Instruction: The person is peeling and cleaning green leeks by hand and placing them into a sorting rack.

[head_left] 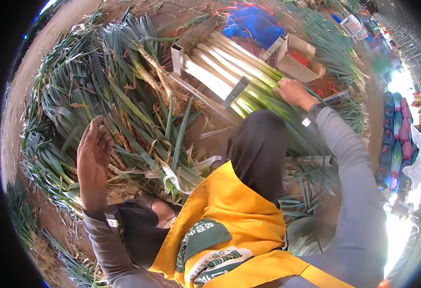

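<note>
Peeled leeks (pixel 215 62) with white shafts and green tops lie side by side in a metal rack (pixel 229 96) at the upper middle. My right hand (pixel 294 92) reaches across to the rack's right part, its fingers curled over the green part of a leek at the edge of the row. My left hand (pixel 95 149) is raised at the left, fingers loosely stretched and nothing in it. Beneath and beyond it spreads a large pile of unpeeled leeks (pixel 83 103) with dark leaves and dry, soiled roots.
Behind the rack stand a blue bag (pixel 252 25) and an open cardboard box (pixel 299 57) holding something red. More leeks (pixel 325 43) lie at the upper right. Bundles in blue and pink wraps (pixel 395 134) line the right side. A yellow apron (pixel 229 225) covers my lap.
</note>
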Action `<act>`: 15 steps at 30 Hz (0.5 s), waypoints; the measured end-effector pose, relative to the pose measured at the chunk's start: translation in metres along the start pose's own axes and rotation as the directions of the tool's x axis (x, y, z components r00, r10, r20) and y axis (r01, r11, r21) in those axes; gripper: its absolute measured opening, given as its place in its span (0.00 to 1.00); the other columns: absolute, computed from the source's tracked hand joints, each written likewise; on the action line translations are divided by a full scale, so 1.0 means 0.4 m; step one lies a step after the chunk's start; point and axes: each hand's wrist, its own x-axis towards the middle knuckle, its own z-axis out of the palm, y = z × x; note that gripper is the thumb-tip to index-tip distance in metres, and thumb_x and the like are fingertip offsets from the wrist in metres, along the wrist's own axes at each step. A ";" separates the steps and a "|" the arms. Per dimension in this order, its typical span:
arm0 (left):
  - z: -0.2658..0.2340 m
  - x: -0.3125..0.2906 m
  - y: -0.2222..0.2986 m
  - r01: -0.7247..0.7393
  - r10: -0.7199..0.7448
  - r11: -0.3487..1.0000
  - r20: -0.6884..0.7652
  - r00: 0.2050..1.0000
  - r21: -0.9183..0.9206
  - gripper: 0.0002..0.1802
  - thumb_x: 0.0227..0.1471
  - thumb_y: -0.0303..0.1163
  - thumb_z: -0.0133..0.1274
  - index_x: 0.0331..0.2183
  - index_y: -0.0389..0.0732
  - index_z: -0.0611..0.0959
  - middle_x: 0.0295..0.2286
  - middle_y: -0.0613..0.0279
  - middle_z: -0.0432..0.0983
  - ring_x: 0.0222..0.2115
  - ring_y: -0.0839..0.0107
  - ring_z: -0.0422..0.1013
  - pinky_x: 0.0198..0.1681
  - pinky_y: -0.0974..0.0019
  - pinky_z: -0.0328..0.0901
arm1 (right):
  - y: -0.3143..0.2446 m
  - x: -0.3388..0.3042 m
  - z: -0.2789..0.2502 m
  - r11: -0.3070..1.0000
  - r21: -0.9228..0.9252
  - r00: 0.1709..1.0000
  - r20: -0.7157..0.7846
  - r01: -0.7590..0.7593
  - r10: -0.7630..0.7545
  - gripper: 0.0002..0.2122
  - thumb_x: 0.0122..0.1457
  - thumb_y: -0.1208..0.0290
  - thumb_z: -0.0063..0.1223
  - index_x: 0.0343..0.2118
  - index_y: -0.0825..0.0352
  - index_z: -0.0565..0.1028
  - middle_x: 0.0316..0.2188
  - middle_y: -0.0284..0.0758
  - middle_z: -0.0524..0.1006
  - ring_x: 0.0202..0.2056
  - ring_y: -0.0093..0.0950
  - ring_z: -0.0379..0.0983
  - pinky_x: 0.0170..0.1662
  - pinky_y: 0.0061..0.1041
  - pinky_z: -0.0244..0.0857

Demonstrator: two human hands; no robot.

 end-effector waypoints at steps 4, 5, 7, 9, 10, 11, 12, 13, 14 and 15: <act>0.057 0.033 -0.004 0.018 -0.020 0.999 0.045 0.999 0.046 0.20 0.65 0.40 0.51 0.53 0.39 0.78 0.32 0.71 0.76 0.31 0.81 0.72 0.36 0.75 0.69 | -0.029 0.108 0.041 0.999 -0.046 1.000 -0.017 -0.018 0.018 0.21 0.65 0.53 0.47 0.32 0.71 0.78 0.35 0.50 0.79 0.37 0.48 0.77 0.43 0.45 0.70; 0.054 0.041 -0.008 0.028 -0.031 0.999 0.110 0.993 0.030 0.19 0.65 0.37 0.51 0.53 0.37 0.78 0.33 0.69 0.78 0.32 0.81 0.74 0.38 0.75 0.70 | -0.029 0.120 0.052 0.999 -0.041 1.000 -0.006 -0.021 0.021 0.21 0.65 0.53 0.47 0.32 0.71 0.78 0.35 0.50 0.79 0.37 0.48 0.77 0.43 0.45 0.70; 0.055 0.039 -0.015 0.052 -0.056 0.998 0.110 0.992 0.038 0.19 0.65 0.37 0.51 0.53 0.37 0.78 0.34 0.68 0.78 0.32 0.81 0.74 0.39 0.75 0.69 | -0.028 0.130 0.073 0.999 0.000 0.995 -0.091 0.044 -0.044 0.20 0.64 0.55 0.49 0.31 0.71 0.77 0.31 0.50 0.79 0.36 0.51 0.77 0.42 0.47 0.70; 0.075 0.026 -0.007 0.054 -0.057 0.998 0.090 0.994 0.038 0.20 0.65 0.37 0.51 0.53 0.36 0.78 0.34 0.68 0.78 0.33 0.81 0.73 0.40 0.75 0.69 | -0.022 0.141 0.086 0.995 0.001 0.983 -0.152 0.102 -0.101 0.21 0.64 0.54 0.49 0.30 0.73 0.77 0.31 0.52 0.79 0.34 0.51 0.78 0.40 0.47 0.72; 0.091 0.022 -0.003 0.024 -0.030 0.998 0.101 0.994 0.051 0.20 0.65 0.37 0.51 0.53 0.36 0.78 0.35 0.68 0.77 0.34 0.81 0.73 0.41 0.74 0.68 | -0.022 0.148 0.091 0.995 -0.055 0.986 -0.135 0.086 -0.093 0.22 0.65 0.53 0.49 0.30 0.72 0.77 0.31 0.51 0.79 0.33 0.50 0.78 0.38 0.46 0.72; 0.089 -0.005 0.011 0.001 -0.008 0.997 0.088 0.996 0.081 0.20 0.65 0.37 0.51 0.53 0.36 0.78 0.35 0.68 0.76 0.35 0.81 0.72 0.42 0.74 0.67 | -0.060 0.156 0.108 0.992 -0.090 0.988 -0.113 0.091 -0.101 0.22 0.65 0.52 0.48 0.30 0.72 0.77 0.30 0.51 0.79 0.32 0.49 0.79 0.37 0.45 0.73; 0.092 -0.023 0.031 0.002 -0.010 0.993 0.063 0.998 0.114 0.20 0.65 0.37 0.51 0.53 0.36 0.78 0.36 0.68 0.76 0.36 0.80 0.72 0.42 0.73 0.67 | -0.047 0.170 0.127 0.978 -0.176 0.984 -0.120 0.110 -0.132 0.21 0.66 0.54 0.46 0.29 0.70 0.78 0.28 0.47 0.79 0.29 0.45 0.79 0.32 0.41 0.73; 0.073 -0.034 0.042 0.007 -0.007 0.988 -0.001 1.000 0.154 0.20 0.65 0.37 0.51 0.53 0.36 0.78 0.36 0.68 0.75 0.37 0.80 0.71 0.43 0.73 0.66 | -0.084 0.180 0.114 0.920 -0.273 0.946 -0.081 0.281 -0.313 0.20 0.66 0.55 0.46 0.28 0.69 0.78 0.24 0.44 0.77 0.26 0.41 0.78 0.30 0.39 0.72; 0.074 -0.021 0.043 -0.008 0.003 0.992 0.040 0.999 0.128 0.19 0.65 0.37 0.51 0.52 0.37 0.79 0.36 0.68 0.75 0.37 0.80 0.71 0.43 0.73 0.66 | -0.043 0.176 0.131 0.880 -0.350 0.915 -0.123 0.321 -0.383 0.19 0.66 0.56 0.46 0.27 0.68 0.78 0.21 0.42 0.75 0.25 0.39 0.76 0.27 0.39 0.70; 0.046 -0.020 0.040 -0.014 0.009 0.993 0.046 0.999 0.118 0.19 0.64 0.37 0.51 0.51 0.37 0.79 0.36 0.68 0.75 0.37 0.79 0.72 0.43 0.73 0.66 | -0.064 0.180 0.122 0.924 -0.234 0.945 -0.052 0.303 -0.323 0.17 0.67 0.59 0.45 0.28 0.66 0.79 0.23 0.42 0.75 0.26 0.41 0.76 0.28 0.41 0.70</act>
